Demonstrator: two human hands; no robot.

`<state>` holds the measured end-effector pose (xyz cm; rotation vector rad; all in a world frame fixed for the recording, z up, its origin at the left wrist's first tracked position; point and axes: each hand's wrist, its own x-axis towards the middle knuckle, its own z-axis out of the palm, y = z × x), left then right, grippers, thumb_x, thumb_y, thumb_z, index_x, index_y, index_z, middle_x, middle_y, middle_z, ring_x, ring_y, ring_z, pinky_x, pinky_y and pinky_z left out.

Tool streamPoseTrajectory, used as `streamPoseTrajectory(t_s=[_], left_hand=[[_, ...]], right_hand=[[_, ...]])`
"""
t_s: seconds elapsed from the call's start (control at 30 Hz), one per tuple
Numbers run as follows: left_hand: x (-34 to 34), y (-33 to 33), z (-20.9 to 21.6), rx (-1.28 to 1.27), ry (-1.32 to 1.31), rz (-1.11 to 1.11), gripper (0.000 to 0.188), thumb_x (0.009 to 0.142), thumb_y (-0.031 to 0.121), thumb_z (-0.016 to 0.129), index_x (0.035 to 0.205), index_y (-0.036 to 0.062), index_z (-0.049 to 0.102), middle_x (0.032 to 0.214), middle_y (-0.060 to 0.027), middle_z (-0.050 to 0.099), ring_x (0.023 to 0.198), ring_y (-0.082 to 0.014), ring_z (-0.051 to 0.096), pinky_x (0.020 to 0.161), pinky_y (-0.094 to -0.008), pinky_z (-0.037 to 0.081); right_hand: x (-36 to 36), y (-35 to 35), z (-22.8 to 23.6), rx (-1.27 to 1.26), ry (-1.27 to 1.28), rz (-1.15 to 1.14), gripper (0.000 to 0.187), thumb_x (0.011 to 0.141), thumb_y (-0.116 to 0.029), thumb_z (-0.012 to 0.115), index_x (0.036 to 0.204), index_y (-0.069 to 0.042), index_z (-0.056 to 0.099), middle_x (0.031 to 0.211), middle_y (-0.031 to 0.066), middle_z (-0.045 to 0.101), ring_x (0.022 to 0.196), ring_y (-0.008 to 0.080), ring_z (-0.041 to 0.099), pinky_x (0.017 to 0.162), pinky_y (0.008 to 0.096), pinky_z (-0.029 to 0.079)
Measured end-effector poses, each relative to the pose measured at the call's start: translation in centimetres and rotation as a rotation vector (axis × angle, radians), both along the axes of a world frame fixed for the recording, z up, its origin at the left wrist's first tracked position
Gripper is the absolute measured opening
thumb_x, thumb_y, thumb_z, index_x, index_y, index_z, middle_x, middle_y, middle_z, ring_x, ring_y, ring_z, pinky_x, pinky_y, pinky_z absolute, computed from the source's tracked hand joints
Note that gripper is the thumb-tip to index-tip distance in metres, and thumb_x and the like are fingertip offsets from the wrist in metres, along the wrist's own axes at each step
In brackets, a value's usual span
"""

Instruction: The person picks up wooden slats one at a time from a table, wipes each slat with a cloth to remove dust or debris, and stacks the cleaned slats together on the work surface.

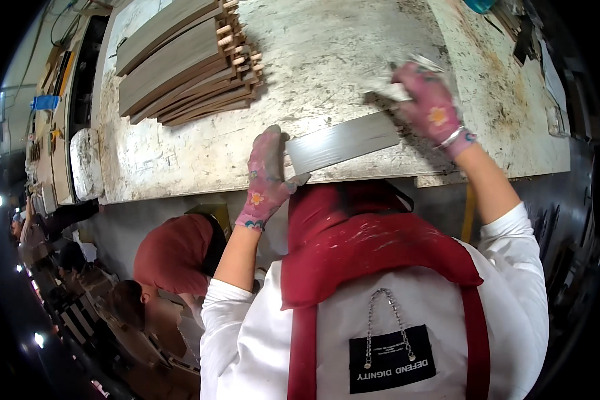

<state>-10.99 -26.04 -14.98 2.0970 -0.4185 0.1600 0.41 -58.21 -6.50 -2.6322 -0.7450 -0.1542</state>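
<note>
A short grey board [343, 143] with a smooth, shiny face lies near the front edge of the worktable. My left hand [267, 177], in a pink flowered glove, braces the board's left end between its thumb and outstretched fingers. Over the board's right end, my right hand [430, 100] in a matching glove is smeared by motion. Its fingers are closed around a crumpled whitish cloth [387, 88], which sticks out on both sides of the hand. Blur hides the exact shape of the cloth.
Stacked grey-faced boards [170, 63] with brown edges and peg-like ends stand at the far left of the scuffed white worktable [313, 60]. Below the table's left side, a co-worker in a red top [173, 253] bends down. Assorted pieces lie along the right edge.
</note>
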Motion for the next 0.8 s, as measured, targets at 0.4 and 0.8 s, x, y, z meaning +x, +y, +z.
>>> streamPoseTrajectory(t_s=[0.4,0.8], left_hand=[[0.3,-0.2,0.8,0.176,-0.127,0.062,0.085,0.063,0.020,0.082,0.133,0.0031,0.038,0.113,-0.0171,0.056,0.103,-0.0321,0.054,0.087,-0.0384,0.050],[0.6,-0.2,2.7,0.228,-0.127,0.065,0.079,0.061,0.016,0.080,0.129,-0.0024,0.042,0.106,-0.0166,0.059,0.097,-0.0345,0.055,0.086,-0.0422,0.046]], right_hand=[[-2.8,3.5,-1.7,-0.372,0.149,0.114,0.028,0.078,-0.017,0.059,0.104,-0.007,0.056,0.098,0.0133,0.059,0.093,0.0287,0.059,0.081,0.0406,0.042],[-1.2,-1.0,-1.6,-0.522,0.278,-0.218,0.049,0.070,-0.012,0.068,0.113,0.002,0.048,0.099,0.0186,0.060,0.091,0.0351,0.059,0.077,0.0437,0.048]])
